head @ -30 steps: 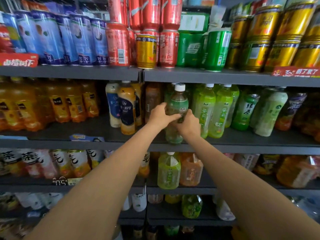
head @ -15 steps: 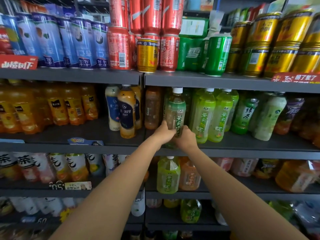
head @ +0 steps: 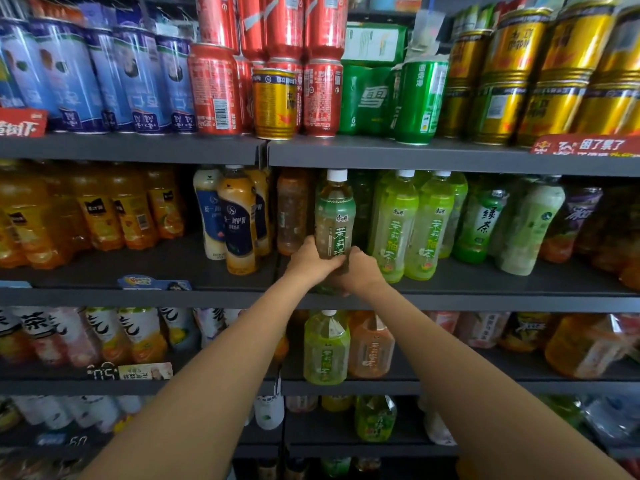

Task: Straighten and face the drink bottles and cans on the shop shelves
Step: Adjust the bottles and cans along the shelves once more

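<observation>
- Both hands hold one tea bottle (head: 334, 216) low on its body: the left hand (head: 309, 263) wraps its fingers round the left side, and the right hand (head: 360, 273) curls round the right side and base.
- The tea bottle stands upright at the front edge of the middle shelf (head: 485, 301), white cap up, its green label with dark writing turned forward.
- Just to its right stand two pale green bottles (head: 412, 226) side by side, labels forward, close enough to crowd the right hand.
- Just to its left, set a little further back, is a brown bottle (head: 292, 211); beyond that a cluster of blue-labelled bottles (head: 235, 220).
- Behind the held bottle a darker bottle shows in shadow; too dim to tell what it is.
- Further right on the same shelf, more green bottles (head: 481, 223) lean at slight angles.
- At the far left stand orange juice bottles (head: 97, 209), blurred.
- The upper shelf (head: 398, 155) hangs close over the cap; on it are red cans (head: 214, 88), one gold can (head: 275, 103), green cans (head: 420, 102) and stacked gold cans (head: 554, 74).
- Below the forearms, on the lower shelf (head: 353, 388), a light green bottle (head: 326, 348) and an orange one (head: 372, 348) stand together.
</observation>
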